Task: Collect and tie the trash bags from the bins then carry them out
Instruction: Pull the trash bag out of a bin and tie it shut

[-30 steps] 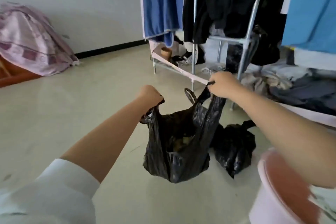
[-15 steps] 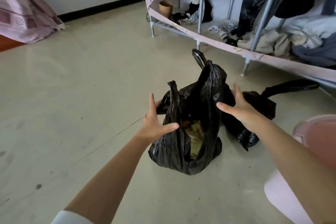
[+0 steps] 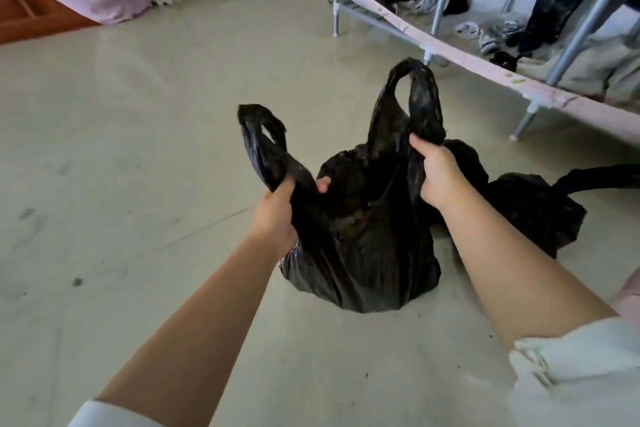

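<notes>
The left hand (image 3: pixel 277 215) and right hand (image 3: pixel 434 173) each grip one handle of the trash bag (image 3: pixel 360 253), fingers clamped. The handles stand apart, upright, either side of the bag's open mouth. Tying means crossing them inward.

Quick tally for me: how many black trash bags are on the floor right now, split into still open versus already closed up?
Open black trash bag, a handle in the grip of each hand (left hand, right hand): 1
Closed black trash bag lying behind it on the floor: 1
Total: 2
</notes>
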Action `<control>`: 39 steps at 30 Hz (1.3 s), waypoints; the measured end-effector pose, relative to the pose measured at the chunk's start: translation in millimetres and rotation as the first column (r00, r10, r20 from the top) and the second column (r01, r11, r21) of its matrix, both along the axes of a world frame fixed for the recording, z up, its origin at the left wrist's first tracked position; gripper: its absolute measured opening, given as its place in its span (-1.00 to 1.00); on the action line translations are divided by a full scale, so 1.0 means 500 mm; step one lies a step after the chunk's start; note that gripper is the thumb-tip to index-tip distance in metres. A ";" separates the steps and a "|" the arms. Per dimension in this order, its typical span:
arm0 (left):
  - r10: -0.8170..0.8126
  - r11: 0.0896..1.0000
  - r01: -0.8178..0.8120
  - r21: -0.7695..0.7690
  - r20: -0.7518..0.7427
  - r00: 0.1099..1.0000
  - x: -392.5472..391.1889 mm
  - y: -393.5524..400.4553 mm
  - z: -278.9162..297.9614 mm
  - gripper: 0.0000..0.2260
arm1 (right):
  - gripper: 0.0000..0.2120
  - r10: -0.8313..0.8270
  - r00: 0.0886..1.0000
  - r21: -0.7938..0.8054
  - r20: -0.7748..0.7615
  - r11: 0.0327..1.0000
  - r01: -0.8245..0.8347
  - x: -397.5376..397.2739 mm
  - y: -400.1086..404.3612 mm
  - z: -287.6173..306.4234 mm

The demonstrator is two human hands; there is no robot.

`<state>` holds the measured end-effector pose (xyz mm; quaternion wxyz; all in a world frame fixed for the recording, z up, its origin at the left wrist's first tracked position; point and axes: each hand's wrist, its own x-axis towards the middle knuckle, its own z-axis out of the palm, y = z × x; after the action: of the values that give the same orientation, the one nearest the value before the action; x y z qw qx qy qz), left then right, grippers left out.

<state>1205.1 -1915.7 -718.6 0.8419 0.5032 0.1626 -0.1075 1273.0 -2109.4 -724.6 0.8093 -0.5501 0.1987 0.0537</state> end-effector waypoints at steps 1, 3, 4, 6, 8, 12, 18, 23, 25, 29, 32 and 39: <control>0.103 0.994 -0.103 -0.023 -0.008 0.995 0.004 0.009 -0.004 -0.62 | -0.69 -0.026 1.000 0.017 -0.017 1.000 0.027 0.000 0.011 -0.005; 0.277 0.957 -0.282 -0.071 -0.071 0.958 0.008 0.029 -0.008 -0.64 | -0.69 -0.064 0.996 -0.007 -0.066 0.998 0.064 -0.004 0.028 -0.022; 0.328 0.939 -0.336 -0.074 -0.096 0.940 0.007 0.045 -0.013 -0.67 | -0.63 -0.047 0.995 -0.014 -0.087 0.999 0.046 -0.007 0.026 -0.032; 0.429 0.902 -0.432 0.010 -0.128 0.894 0.001 0.090 -0.029 -0.79 | -0.42 0.063 0.993 -0.003 -0.100 0.998 -0.063 -0.013 0.016 -0.049; 0.501 0.865 -0.489 0.110 -0.145 0.853 -0.015 0.132 -0.062 -0.78 | -0.39 0.164 0.983 -0.087 -0.083 0.981 -0.171 -0.023 0.002 -0.057; 0.494 0.857 -0.510 -0.077 -0.163 0.854 -0.039 0.142 -0.055 -0.89 | -0.95 0.233 0.971 -0.424 -0.045 0.876 -0.230 -0.041 0.027 -0.032; 0.391 0.800 -0.349 -0.488 -0.018 0.920 -0.023 0.117 0.015 -0.55 | -0.69 -0.196 0.980 0.174 0.029 0.967 0.188 -0.038 0.017 0.024; 0.164 0.930 -0.167 -0.328 -0.039 0.986 -0.025 0.127 -0.046 -0.67 | -0.72 0.012 0.995 -0.104 -0.095 0.994 -0.022 -0.056 0.052 0.005; 0.129 0.956 -0.140 -0.259 -0.057 0.990 -0.030 0.131 -0.072 -0.66 | -0.75 0.181 0.956 -0.326 -0.230 0.912 -0.251 -0.063 0.066 -0.020; 0.147 0.968 -0.151 -0.201 -0.033 0.989 -0.046 0.144 -0.112 -0.72 | -0.83 0.236 0.934 -0.553 -0.267 0.756 -0.349 -0.078 0.110 -0.101; 0.202 0.949 -0.183 -0.256 0.047 0.978 -0.050 0.144 -0.106 -0.72 | -0.78 0.136 0.985 -0.346 -0.101 0.924 -0.163 -0.098 0.128 -0.135; 0.139 0.935 -0.194 -0.298 -0.194 0.971 -0.034 0.105 -0.141 -0.68 | -0.67 0.121 0.990 0.158 -0.072 0.981 -0.108 -0.102 0.130 -0.113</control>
<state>1188.3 -1863.2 -789.2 0.9005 0.3355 0.2568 -0.1027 1222.0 -2044.3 -781.3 0.8361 -0.4940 0.1946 0.1377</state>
